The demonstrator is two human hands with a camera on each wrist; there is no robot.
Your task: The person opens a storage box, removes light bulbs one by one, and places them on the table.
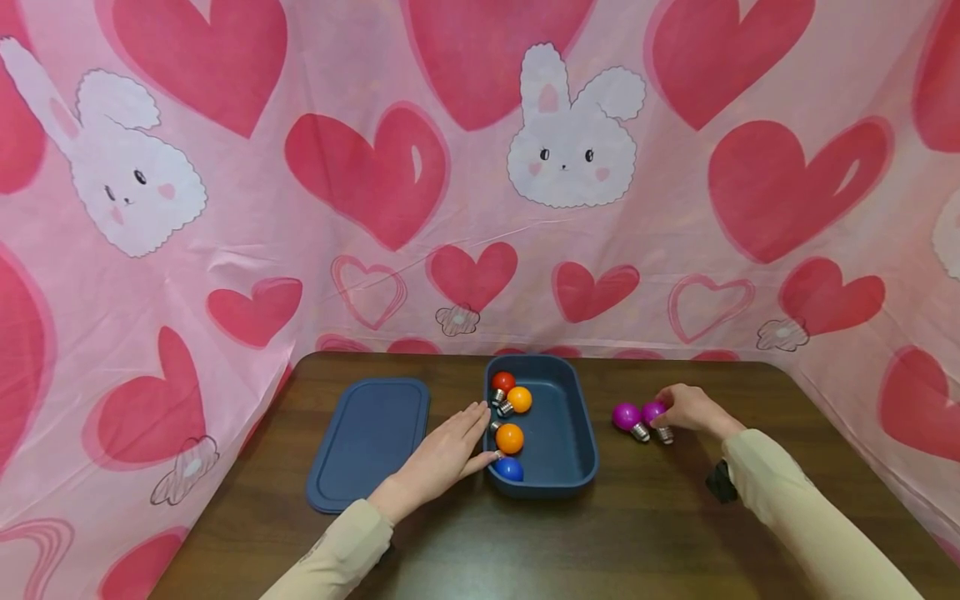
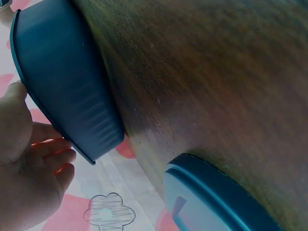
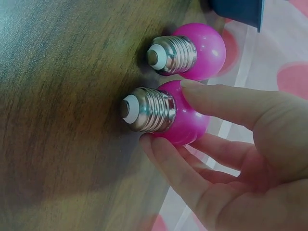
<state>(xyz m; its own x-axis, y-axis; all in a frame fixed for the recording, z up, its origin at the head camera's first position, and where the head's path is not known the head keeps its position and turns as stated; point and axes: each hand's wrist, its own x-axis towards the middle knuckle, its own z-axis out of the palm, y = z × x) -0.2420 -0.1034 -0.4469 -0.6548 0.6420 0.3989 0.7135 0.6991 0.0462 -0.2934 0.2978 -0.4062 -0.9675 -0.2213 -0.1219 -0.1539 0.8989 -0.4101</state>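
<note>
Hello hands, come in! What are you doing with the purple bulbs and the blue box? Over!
Right hand pinches a purple bulb. Left hand steadies the blue box, fingers straight. Second purple bulb alongside, untouched.

This looks like a small staged recording corner, not a real kitchen or shop. A thin pink plastic sheet printed with red hearts and white rabbits hangs on all sides and fills the whole upper part of the frame, hiding the room behind it. In the lower middle stands only a dark brown wooden table. On it lie a few simple props, such as a dark blue plastic box and its flat dark blue lid.
</note>
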